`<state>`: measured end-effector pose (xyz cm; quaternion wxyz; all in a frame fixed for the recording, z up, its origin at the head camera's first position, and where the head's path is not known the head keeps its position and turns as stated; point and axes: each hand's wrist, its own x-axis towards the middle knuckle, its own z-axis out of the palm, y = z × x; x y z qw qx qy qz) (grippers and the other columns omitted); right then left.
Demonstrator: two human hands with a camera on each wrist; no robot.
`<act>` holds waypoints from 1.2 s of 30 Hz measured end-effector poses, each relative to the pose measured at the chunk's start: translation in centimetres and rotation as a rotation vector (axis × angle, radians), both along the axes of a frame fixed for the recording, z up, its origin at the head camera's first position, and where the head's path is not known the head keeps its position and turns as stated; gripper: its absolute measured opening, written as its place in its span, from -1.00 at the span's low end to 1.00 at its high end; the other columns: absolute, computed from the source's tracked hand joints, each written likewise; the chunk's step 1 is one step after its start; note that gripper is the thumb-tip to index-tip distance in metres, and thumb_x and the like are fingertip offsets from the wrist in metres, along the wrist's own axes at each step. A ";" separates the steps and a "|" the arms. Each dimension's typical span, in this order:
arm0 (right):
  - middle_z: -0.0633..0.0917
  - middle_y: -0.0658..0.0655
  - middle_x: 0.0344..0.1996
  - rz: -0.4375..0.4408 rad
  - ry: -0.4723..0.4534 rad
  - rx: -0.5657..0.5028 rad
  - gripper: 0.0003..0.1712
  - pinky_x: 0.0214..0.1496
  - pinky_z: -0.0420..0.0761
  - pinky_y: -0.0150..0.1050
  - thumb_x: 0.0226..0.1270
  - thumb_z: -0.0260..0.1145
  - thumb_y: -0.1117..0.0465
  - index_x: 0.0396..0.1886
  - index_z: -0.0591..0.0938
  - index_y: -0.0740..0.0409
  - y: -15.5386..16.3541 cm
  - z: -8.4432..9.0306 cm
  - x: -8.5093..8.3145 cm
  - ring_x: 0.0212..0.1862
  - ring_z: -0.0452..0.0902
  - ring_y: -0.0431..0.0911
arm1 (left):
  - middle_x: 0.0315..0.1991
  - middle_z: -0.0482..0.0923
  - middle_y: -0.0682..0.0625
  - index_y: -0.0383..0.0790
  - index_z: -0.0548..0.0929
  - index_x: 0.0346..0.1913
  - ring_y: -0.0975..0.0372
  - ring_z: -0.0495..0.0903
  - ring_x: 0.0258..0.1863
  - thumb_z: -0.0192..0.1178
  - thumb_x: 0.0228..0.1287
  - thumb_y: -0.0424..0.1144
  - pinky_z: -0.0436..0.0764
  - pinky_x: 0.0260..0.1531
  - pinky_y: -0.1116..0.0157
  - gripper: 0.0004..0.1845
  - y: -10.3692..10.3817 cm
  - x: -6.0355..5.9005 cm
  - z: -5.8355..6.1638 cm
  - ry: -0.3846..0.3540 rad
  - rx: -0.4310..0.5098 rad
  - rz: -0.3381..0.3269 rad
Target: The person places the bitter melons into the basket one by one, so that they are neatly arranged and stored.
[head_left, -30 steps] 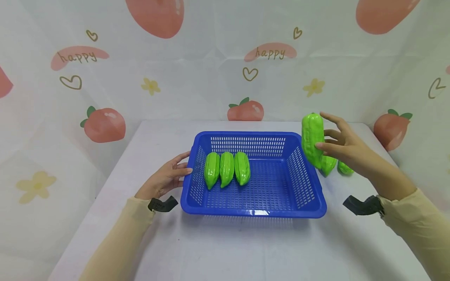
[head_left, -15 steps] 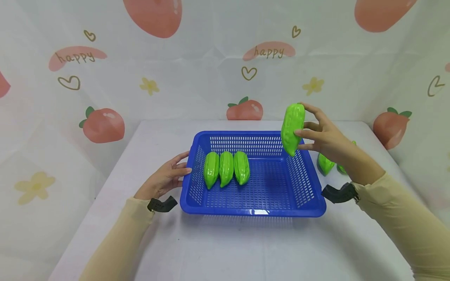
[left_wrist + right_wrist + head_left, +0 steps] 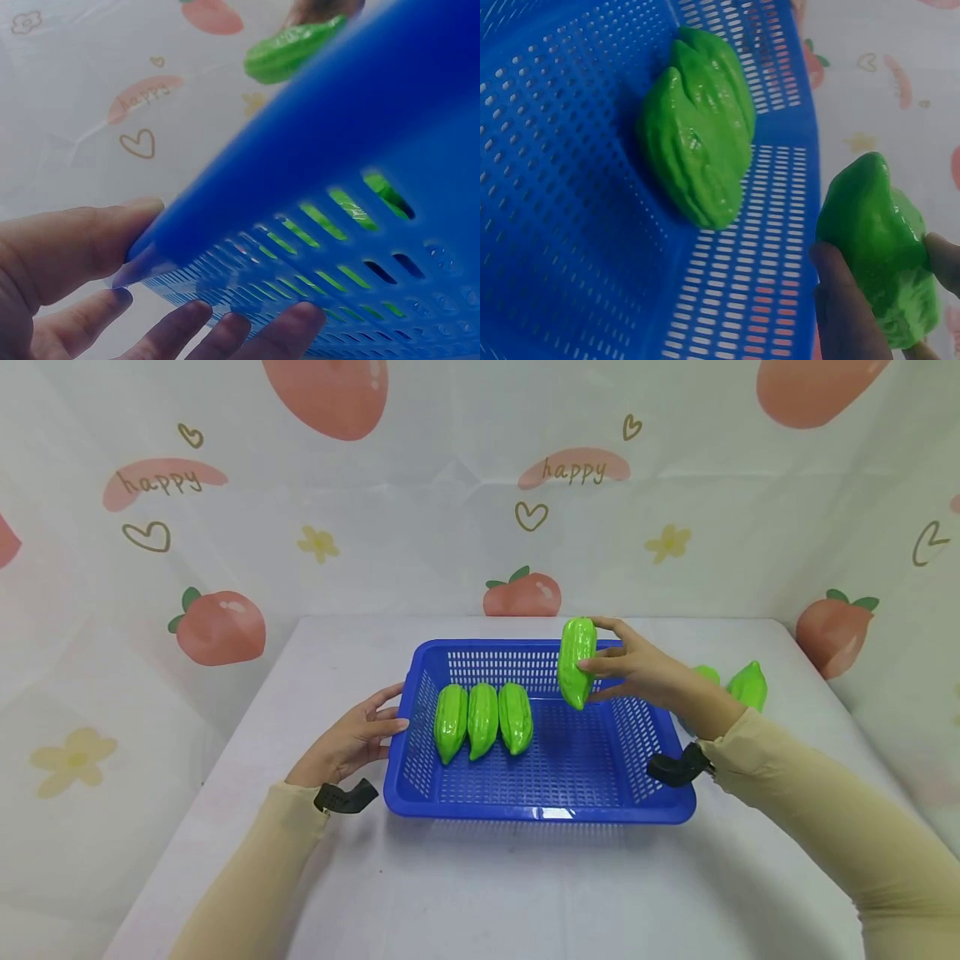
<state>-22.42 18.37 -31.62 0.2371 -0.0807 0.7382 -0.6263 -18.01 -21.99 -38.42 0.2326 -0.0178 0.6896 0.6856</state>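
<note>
My right hand (image 3: 647, 675) pinches a bright green bitter melon (image 3: 576, 664) between thumb and fingers, its pointed end downward. It hangs over the back right half of a blue plastic basket (image 3: 540, 814). At the basket's left end, my left hand (image 3: 347, 741) holds the side, the thumb (image 3: 90, 240) at the rim and the other fingers along the slotted outer wall. Three bitter melons (image 3: 483, 721) lie side by side in the left part of the basket. In the right wrist view the held bitter melon (image 3: 881, 247) appears beside the basket's rim.
More bitter melons (image 3: 748, 685) lie on the white table (image 3: 480, 893) to the right of the basket, partly hidden behind the right forearm. A white cloth (image 3: 420, 518) printed with peaches, hearts and flowers hangs behind the table.
My right hand has carried the bitter melon leftward from beyond the basket's right side to above its inside, lowering it lately. The left hand and basket stay in place.
</note>
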 end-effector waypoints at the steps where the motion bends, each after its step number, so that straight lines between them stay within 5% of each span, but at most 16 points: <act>1: 0.30 0.45 0.20 0.006 -0.008 0.009 -0.06 0.07 0.59 0.17 0.41 0.17 0.31 0.55 -0.19 -0.07 -0.2 -0.2 -0.1 0.09 0.53 0.16 | 0.31 0.35 -0.25 0.05 0.01 0.54 0.17 0.69 -0.13 0.25 0.29 -0.31 0.67 -0.05 0.14 -0.13 0.0 0.0 0.0 -0.001 0.002 -0.002; 7: 0.27 0.49 0.24 0.044 -0.066 0.039 -0.04 0.13 0.51 0.24 0.39 0.17 0.38 0.55 -0.20 -0.02 -1.2 -1.8 -0.7 0.27 0.34 0.36 | 0.31 0.35 -0.26 0.04 0.00 0.54 0.17 0.70 -0.14 0.24 0.29 -0.31 0.67 -0.05 0.15 -0.13 -0.1 0.0 0.0 0.000 0.006 -0.006; 24: 0.26 0.58 0.27 0.079 -0.178 0.222 -0.03 -0.03 0.66 0.13 0.32 0.23 0.41 0.54 -0.12 0.06 -2.8 -5.8 -1.1 0.30 0.27 0.44 | 0.32 0.33 -0.26 0.05 -0.01 0.54 0.18 0.70 -0.15 0.22 0.33 -0.28 0.68 -0.08 0.16 -0.16 -0.2 0.0 -0.1 0.013 -0.003 -0.026; 36: 0.13 0.57 0.35 0.052 -0.211 0.277 -0.02 -0.06 0.67 0.12 0.30 0.26 0.40 0.54 -0.11 0.05 -3.8 -6.4 -1.3 0.34 0.20 0.46 | 0.34 0.32 -0.27 0.06 0.01 0.54 0.18 0.71 -0.16 0.24 0.30 -0.30 0.68 -0.08 0.16 -0.14 -0.1 -0.1 -0.1 0.002 0.001 -0.008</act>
